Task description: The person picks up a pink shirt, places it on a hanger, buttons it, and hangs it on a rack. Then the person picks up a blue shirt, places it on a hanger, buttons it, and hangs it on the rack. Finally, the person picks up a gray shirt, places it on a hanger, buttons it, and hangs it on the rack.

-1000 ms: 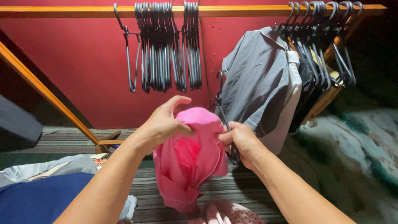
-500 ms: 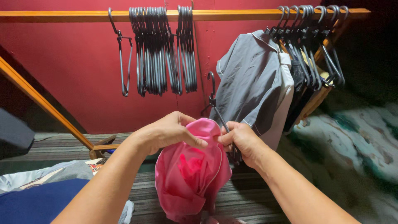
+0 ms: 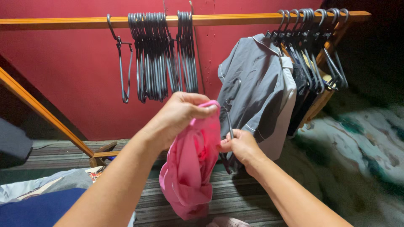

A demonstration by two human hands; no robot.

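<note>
No package, label, sign or screen shows anywhere in this view.

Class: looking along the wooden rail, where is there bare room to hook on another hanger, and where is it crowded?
Bare rail runs between the empty hanger bunch and the grey shirt; more lies left of the single hanger. The right end, with the clothed hangers, is crowded.

The soft cloth garment (image 3: 191, 168) is bright pink, with a stronger pink-red tone in its folds. The thin plastic hanger (image 3: 229, 122) is black, and the row of empty plastic hangers (image 3: 162, 54) is black too. The long wooden rail (image 3: 63, 21) is orange-brown. The flat painted wall (image 3: 63, 75) is deep red. The hanging collared shirt (image 3: 252, 92) is grey with thin pale edging. The woven floor mat (image 3: 240, 197) has grey and dark stripes.
</note>
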